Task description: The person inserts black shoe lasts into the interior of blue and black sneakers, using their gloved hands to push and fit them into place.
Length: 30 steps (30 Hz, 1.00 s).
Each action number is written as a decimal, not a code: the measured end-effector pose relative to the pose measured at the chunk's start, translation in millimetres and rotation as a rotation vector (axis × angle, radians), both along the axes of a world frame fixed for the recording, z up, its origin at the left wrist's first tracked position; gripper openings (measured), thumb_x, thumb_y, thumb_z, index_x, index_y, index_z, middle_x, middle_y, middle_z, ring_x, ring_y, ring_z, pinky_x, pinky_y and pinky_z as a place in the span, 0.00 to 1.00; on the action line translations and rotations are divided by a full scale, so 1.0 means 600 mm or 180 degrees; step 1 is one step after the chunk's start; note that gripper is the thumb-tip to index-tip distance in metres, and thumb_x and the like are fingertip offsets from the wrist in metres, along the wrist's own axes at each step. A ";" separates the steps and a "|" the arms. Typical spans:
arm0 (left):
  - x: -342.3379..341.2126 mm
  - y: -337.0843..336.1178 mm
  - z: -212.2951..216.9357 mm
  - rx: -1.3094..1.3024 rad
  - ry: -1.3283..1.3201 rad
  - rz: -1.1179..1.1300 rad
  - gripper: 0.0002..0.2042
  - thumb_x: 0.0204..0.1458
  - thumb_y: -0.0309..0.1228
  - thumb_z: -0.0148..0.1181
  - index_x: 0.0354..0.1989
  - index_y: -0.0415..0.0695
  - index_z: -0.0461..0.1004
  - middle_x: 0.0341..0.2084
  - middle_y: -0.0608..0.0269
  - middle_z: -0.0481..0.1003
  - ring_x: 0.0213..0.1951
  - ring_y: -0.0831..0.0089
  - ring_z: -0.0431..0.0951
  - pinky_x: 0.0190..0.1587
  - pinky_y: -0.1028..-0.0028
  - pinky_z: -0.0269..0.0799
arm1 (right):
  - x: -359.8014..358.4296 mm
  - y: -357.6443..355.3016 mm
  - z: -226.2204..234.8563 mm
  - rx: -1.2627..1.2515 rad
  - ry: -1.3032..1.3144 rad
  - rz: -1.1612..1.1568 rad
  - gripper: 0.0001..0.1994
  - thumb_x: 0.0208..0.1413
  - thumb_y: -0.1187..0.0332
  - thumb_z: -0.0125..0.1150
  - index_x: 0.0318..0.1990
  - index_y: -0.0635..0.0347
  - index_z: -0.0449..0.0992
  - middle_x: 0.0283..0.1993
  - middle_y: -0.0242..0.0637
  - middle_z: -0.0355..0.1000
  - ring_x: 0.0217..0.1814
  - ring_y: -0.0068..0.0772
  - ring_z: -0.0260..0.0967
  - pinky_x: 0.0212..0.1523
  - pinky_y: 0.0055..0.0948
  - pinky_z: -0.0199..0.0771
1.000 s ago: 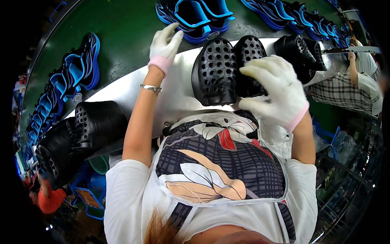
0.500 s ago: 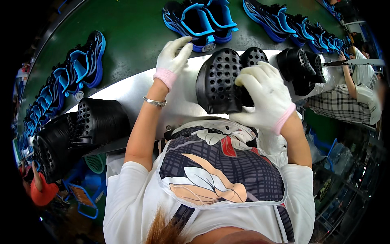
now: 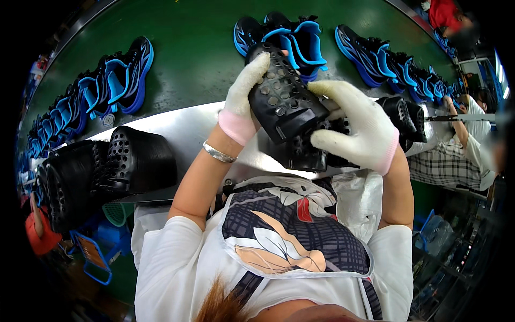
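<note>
green worktop (image 3: pixel 188 70) | green floor (image 3: pixel 422 196) | blue-framed stand (image 3: pixel 92 253), lower left | white lights (image 3: pixel 501 74), upper right

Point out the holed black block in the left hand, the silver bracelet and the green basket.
Black block (image 3: pixel 283 95), head view: on its holed face.
Silver bracelet (image 3: pixel 219 153), head view: on its band.
Green basket (image 3: pixel 113 213), head view: on its side wall.

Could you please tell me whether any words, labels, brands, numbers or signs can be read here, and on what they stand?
No text can be read.
Round tag by the left row of blue-and-black shoes: too small to read.
Pale mark on the held black perforated block: too small to read.
</note>
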<state>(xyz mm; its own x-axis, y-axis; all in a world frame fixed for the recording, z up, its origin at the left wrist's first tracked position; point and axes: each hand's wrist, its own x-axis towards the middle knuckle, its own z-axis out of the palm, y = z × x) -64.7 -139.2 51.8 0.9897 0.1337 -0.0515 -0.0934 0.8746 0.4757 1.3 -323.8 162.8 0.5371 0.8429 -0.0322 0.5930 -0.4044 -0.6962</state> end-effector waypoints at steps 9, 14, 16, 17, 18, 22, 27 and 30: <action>0.044 -0.011 -0.039 0.0323 0.0050 0.1312 0.17 0.59 0.38 0.56 0.50 0.41 0.67 0.35 0.65 0.73 0.36 0.74 0.77 0.39 0.73 0.76 | 0.019 0.061 -0.041 -0.0906 -0.0185 -0.0379 0.30 0.48 0.48 0.64 0.48 0.68 0.72 0.41 0.56 0.75 0.44 0.53 0.75 0.47 0.39 0.74; 0.071 -0.003 -0.035 0.0431 0.0280 0.1441 0.13 0.58 0.38 0.59 0.43 0.43 0.69 0.32 0.68 0.73 0.32 0.79 0.75 0.35 0.77 0.75 | 0.045 0.069 -0.057 -0.0818 -0.0143 -0.0494 0.27 0.49 0.48 0.64 0.45 0.66 0.73 0.37 0.55 0.75 0.42 0.54 0.75 0.45 0.40 0.74; 0.075 0.006 -0.038 0.0632 0.0466 0.1206 0.16 0.59 0.44 0.56 0.43 0.43 0.71 0.34 0.67 0.74 0.33 0.79 0.76 0.37 0.76 0.75 | 0.059 0.072 -0.063 -0.0802 -0.0259 -0.0454 0.27 0.50 0.49 0.63 0.45 0.65 0.73 0.37 0.55 0.75 0.42 0.54 0.75 0.45 0.41 0.74; 0.076 0.014 -0.049 0.0703 0.0594 0.1005 0.18 0.60 0.46 0.55 0.44 0.43 0.71 0.34 0.67 0.74 0.34 0.78 0.76 0.38 0.76 0.75 | 0.069 0.074 -0.066 -0.0827 -0.0463 -0.0393 0.26 0.50 0.49 0.63 0.45 0.65 0.73 0.38 0.55 0.75 0.43 0.54 0.75 0.46 0.40 0.74; 0.078 0.021 -0.059 0.0781 0.0721 0.0796 0.19 0.60 0.48 0.54 0.44 0.43 0.71 0.34 0.67 0.75 0.34 0.78 0.77 0.39 0.76 0.75 | 0.079 0.076 -0.064 -0.0905 -0.0424 -0.0415 0.26 0.51 0.49 0.62 0.45 0.66 0.74 0.39 0.56 0.76 0.44 0.54 0.75 0.46 0.40 0.74; 0.054 0.031 -0.097 0.1839 0.1308 0.0593 0.25 0.61 0.52 0.49 0.41 0.39 0.76 0.33 0.59 0.76 0.36 0.72 0.78 0.41 0.72 0.74 | 0.126 0.093 -0.048 -0.1440 -0.0711 -0.0279 0.29 0.50 0.47 0.59 0.43 0.69 0.76 0.37 0.57 0.76 0.42 0.54 0.76 0.46 0.40 0.75; 0.034 0.011 -0.128 0.4660 0.0414 0.1940 0.11 0.51 0.27 0.61 0.42 0.38 0.77 0.41 0.50 0.76 0.43 0.54 0.78 0.48 0.67 0.74 | 0.196 0.137 -0.057 -0.1933 -0.0755 0.0106 0.29 0.50 0.45 0.57 0.41 0.70 0.77 0.35 0.56 0.76 0.40 0.52 0.76 0.44 0.38 0.75; 0.032 -0.003 -0.127 0.4834 0.0401 0.1962 0.11 0.51 0.28 0.61 0.42 0.38 0.77 0.43 0.52 0.76 0.43 0.54 0.78 0.49 0.65 0.74 | 0.209 0.180 -0.069 -0.2173 -0.0897 0.0205 0.29 0.50 0.45 0.56 0.40 0.69 0.78 0.36 0.56 0.77 0.41 0.52 0.76 0.45 0.39 0.75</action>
<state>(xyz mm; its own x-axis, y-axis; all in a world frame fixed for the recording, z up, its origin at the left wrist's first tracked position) -45.6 -141.0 -24.5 0.7712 0.4822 0.4155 -0.1263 -0.5239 0.8424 126.7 -215.5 121.4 0.5527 0.7147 -0.4286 0.7492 -0.6513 -0.1200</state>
